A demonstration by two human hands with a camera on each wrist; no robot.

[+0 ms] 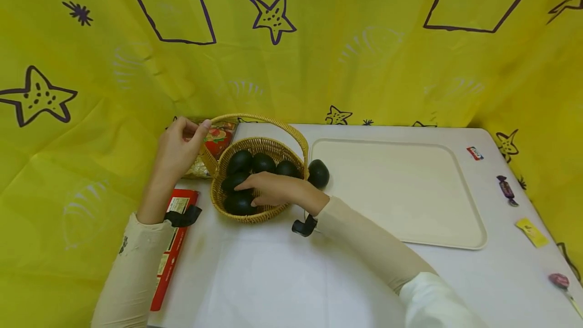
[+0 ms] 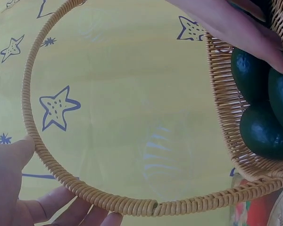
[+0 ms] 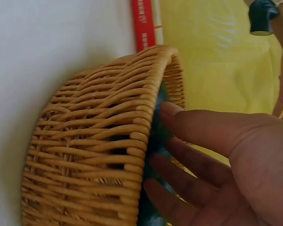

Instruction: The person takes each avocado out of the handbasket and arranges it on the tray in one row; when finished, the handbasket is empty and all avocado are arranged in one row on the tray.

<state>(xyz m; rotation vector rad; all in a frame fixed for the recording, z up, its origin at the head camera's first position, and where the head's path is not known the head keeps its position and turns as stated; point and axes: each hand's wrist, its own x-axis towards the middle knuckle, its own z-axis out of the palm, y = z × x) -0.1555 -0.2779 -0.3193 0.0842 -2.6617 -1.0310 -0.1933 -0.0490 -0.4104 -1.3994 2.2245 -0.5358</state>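
Observation:
A wicker basket [image 1: 248,218] stands left of the middle with several dark green avocados [image 1: 239,203] in it. My left hand [image 1: 178,148] holds the left side of its arched handle [image 2: 127,205], thumb on one side and fingers on the other. Over the basket's front rim reaches my right hand [image 1: 273,189]. Its loosely bent fingers [image 3: 198,188] rest among the avocados, touching them without closing round one. Another avocado [image 1: 319,174] lies outside, between the basket and the tray's left edge.
A cream tray [image 1: 391,191] lies right of the basket. Wrapped candies [image 1: 506,191] and a lollipop [image 1: 559,281] line the table's right edge. Behind my left forearm is a long red box [image 1: 170,262], with colourful packages [image 1: 218,138] behind the basket's left side. A yellow patterned cloth [image 1: 314,75] hangs around.

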